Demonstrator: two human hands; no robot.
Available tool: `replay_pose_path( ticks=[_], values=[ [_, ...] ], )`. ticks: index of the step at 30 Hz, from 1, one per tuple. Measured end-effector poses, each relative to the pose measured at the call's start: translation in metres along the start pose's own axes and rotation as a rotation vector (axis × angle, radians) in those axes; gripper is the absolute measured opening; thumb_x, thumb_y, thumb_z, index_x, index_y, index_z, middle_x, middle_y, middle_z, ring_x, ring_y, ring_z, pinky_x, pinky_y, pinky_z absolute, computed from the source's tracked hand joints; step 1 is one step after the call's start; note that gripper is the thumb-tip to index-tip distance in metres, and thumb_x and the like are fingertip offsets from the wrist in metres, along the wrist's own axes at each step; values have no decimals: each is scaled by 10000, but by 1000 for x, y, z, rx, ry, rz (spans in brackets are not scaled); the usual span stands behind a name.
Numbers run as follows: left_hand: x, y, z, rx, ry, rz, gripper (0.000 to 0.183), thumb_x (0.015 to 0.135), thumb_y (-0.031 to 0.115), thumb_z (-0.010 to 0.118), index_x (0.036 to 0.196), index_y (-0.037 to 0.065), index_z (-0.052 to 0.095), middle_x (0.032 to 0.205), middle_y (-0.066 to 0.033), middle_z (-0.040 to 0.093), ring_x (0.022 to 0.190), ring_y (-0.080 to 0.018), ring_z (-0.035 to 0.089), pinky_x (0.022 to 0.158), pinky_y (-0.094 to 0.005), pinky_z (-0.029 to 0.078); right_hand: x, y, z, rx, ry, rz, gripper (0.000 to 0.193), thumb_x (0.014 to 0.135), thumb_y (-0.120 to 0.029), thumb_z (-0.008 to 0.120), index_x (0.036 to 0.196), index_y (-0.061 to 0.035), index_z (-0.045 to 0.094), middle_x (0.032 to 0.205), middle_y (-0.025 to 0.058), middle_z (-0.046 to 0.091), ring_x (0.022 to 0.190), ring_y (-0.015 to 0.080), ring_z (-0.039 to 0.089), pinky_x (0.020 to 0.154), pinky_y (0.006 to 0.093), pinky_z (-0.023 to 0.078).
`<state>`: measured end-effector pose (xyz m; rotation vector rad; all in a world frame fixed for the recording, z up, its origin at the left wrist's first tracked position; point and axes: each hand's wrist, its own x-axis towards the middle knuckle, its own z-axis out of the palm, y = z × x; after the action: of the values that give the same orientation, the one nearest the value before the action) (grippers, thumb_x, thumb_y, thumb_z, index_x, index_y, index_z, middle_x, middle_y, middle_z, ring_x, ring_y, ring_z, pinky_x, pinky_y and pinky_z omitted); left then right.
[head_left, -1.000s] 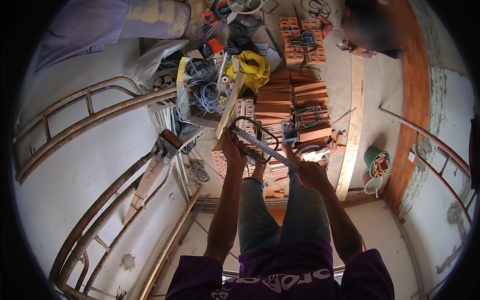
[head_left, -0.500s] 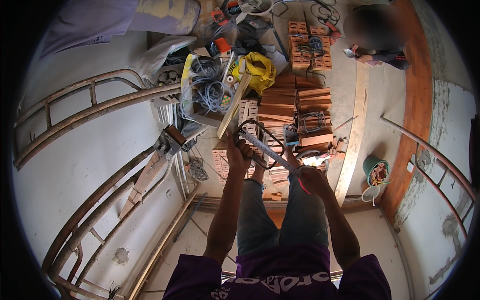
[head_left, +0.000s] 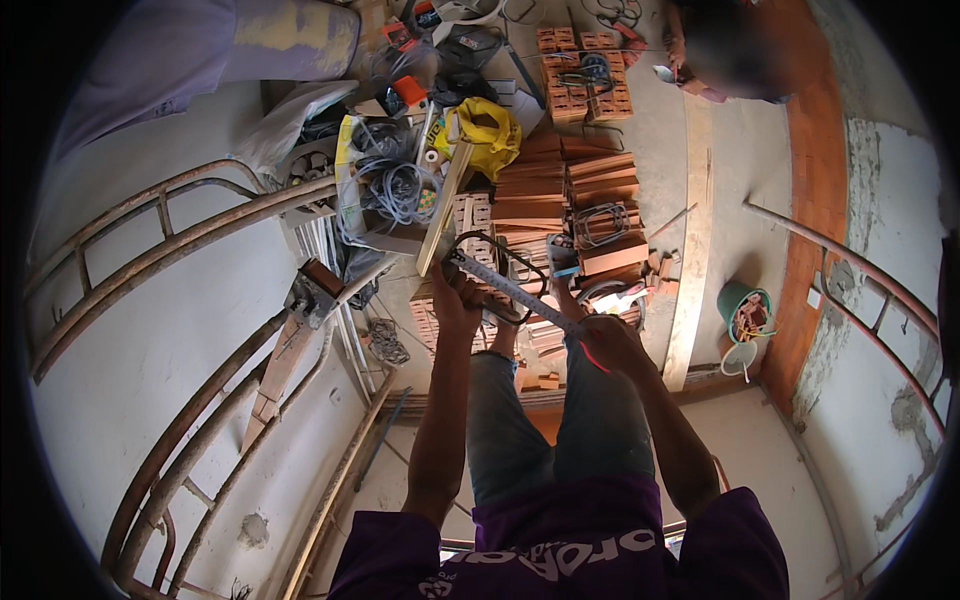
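My right hand is closed around the near right end of a long silver strip that seems to bear marks like a ruler. A thin red piece shows beside that hand. The strip slants up and left to my left hand, whose fingers are curled near its far end. A dark curved loop bows out beside the strip and runs back toward my left fingers; its kind and exact hold cannot be made out. Both hands are in front of me, above my legs and the stacked bricks.
Rusty scaffold rails run along the left wall. Yellow bags, tubing and a wooden board lie ahead. A long plank, a green bucket and a right rail are on the right. Another person crouches at far right.
The whole view has shifted slightly, with the floor things sitting higher and further left. My hands, the strip and the loop have moved left together, their hold looking the same.
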<state>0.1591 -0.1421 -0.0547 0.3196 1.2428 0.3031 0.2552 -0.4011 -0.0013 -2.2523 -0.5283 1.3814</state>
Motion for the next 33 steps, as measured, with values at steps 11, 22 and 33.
replay_pose_path(
  ticks=[11,22,33],
  values=[
    [4,-2,-6,20,-117,-25,323,990,476,464,824,200,487,514,87,219,424,-52,165,395,-234,147,0,9,0,-13,12,-21,517,865,-218,559,1313,-151,310,782,129,686,748,339,671,706,466,512],
    [10,1,-12,11,-84,-36,315,988,463,475,824,195,491,516,87,244,423,-56,185,397,-228,161,2,13,4,-87,32,-33,206,898,-249,553,935,-107,698,823,140,677,808,338,662,735,452,520],
    [11,49,-24,298,-327,-476,351,1042,409,361,945,121,536,566,94,220,482,-43,212,427,-209,205,33,46,-80,-455,-304,-393,152,836,-238,525,823,-129,630,793,98,645,798,313,643,701,449,515]
  ],
)
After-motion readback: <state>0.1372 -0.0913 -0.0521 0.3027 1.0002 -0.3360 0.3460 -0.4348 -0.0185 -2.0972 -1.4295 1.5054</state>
